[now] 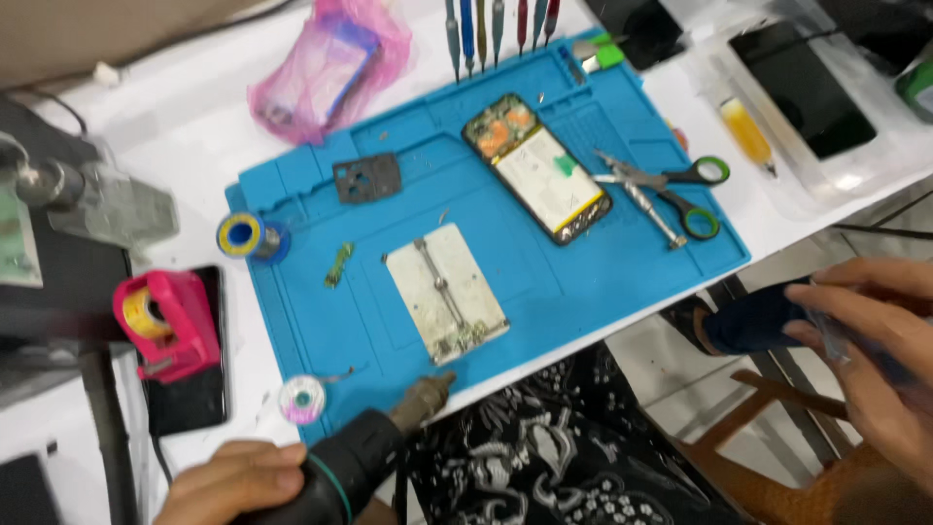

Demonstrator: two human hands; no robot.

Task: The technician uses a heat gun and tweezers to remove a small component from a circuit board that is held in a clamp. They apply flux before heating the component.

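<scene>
Nearest the camera, at the bottom edge, the left hand is wrapped around the black handle of a hot air gun, whose metal nozzle points up toward the near edge of the blue work mat. At the right edge, the right hand is out past the table over the floor; its fingers are curled about something clear and blurred, and what it is cannot be told. Just beyond the nozzle, a metal board holder lies flat on the mat's near middle. Left of the nozzle, a small pale spool sits on the white table, beside a black phone lying under a pink tape dispenser. Farther up the mat's left edge stands a blue and yellow solder spool, with a dark camera frame beyond it. In the mat's far middle lies an opened phone, back off, its insides showing. To its right, tweezers lie touching green-handled scissors. Farthest off, a row of screwdrivers lines the mat's top edge, near a pink plastic bag.
</scene>
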